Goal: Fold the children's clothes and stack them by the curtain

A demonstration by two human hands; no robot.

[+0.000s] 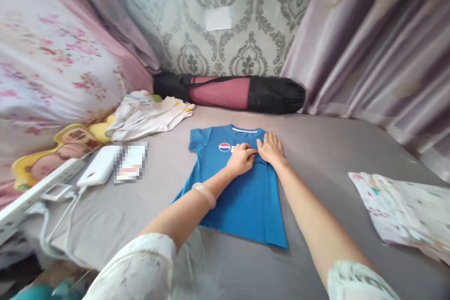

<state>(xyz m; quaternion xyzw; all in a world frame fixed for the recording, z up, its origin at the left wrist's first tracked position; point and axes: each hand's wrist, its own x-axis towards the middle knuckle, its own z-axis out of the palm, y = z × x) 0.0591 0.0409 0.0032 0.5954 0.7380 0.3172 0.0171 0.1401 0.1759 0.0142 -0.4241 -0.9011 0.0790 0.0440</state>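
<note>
Blue T-shirt [232,201] lies front up on the grey bedsheet [316,150], collar away from the wearer, one sleeve visible at the left. Left hand [242,158], a pale bangle [204,195] on its forearm, rests on the chest print, fingers curled together, cloth grip cannot be told; right hand [271,149] lies flat at the shirt's right shoulder, fingers extended. Beyond the collar: black-and-pink rolled bag [221,93] along the wall; patterned folded cloth [404,211] well apart at right.

This looks like a home bedroom. Patterned wallpaper [179,33] and curtains [337,47] border the bed's far edge. A cartoon cushion [75,137] lies toward the left edge of the bed [319,159].
</note>
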